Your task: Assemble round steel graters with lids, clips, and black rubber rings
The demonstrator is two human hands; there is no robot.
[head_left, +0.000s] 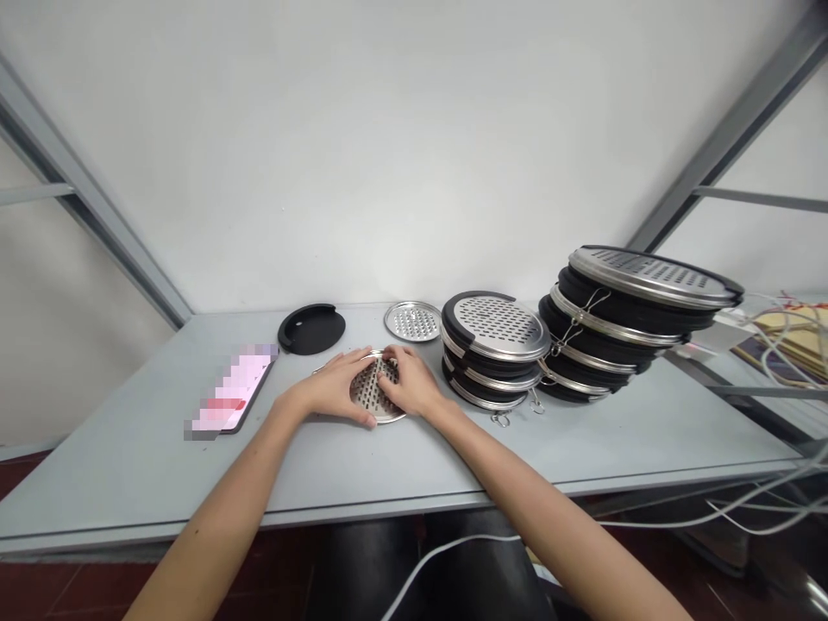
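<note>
A round metal grater disc (375, 392) with rows of raised holes lies on the grey table in front of me, partly covered by my hands. My left hand (336, 384) curves around its left side, thumb at the near rim and fingers reaching to the far rim. From the right, my right hand (410, 384) grips the disc, with fingertips at the far rim and the thumb over the holed face. A bit of metal edge pokes out behind my left hand; what it belongs to is hidden. Farther back lie another grater disc (414, 322) and a black round holder (311, 329).
On the right stand a lower stack of graters in black holders (495, 345) and a taller, leaning stack (621, 328), with wire loops hanging off them. A phone (236, 392) lies at left. White cables (776, 500) trail at the right edge of the table (401, 470).
</note>
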